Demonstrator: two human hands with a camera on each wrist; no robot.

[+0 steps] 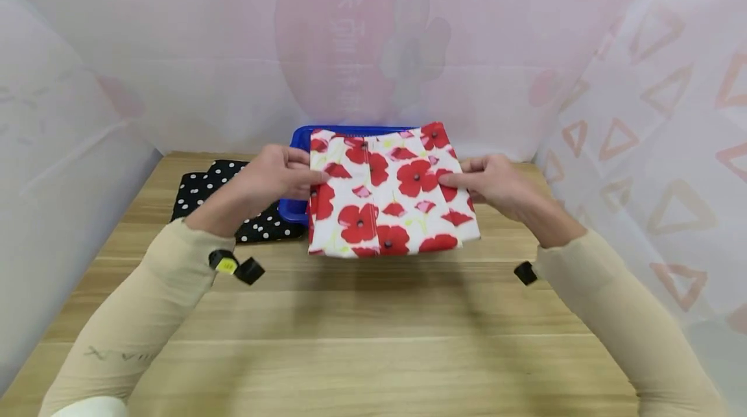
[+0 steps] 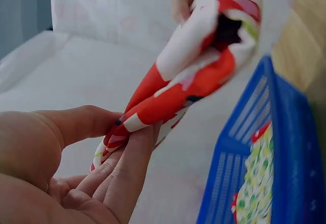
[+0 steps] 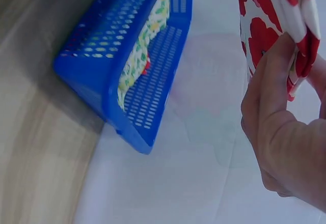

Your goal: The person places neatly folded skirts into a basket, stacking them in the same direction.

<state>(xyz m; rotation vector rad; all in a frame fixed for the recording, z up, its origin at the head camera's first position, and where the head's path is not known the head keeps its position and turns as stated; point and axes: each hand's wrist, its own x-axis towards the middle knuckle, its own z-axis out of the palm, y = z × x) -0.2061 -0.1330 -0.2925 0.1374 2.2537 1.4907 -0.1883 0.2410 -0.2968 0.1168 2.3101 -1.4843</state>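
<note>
A folded white cloth with red poppies (image 1: 408, 196) hangs in the air above the wooden table, held between both hands. My left hand (image 1: 283, 174) pinches its left edge between thumb and fingers; the left wrist view shows the layered folds of the cloth (image 2: 193, 76) there. On the opposite edge, my right hand (image 1: 490, 183) pinches it with the thumb on top. Behind and below the cloth stands a blue plastic basket (image 1: 300, 139), mostly hidden in the head view. Inside the basket, the wrist views show a green-and-yellow patterned cloth (image 3: 153, 25) with red bits.
A black cloth with white dots (image 1: 198, 193) lies on the table to the left of the basket, partly behind my left forearm. The wooden table (image 1: 373, 339) reaches back to a pale printed sheet (image 1: 222, 80), with more sheets at both sides.
</note>
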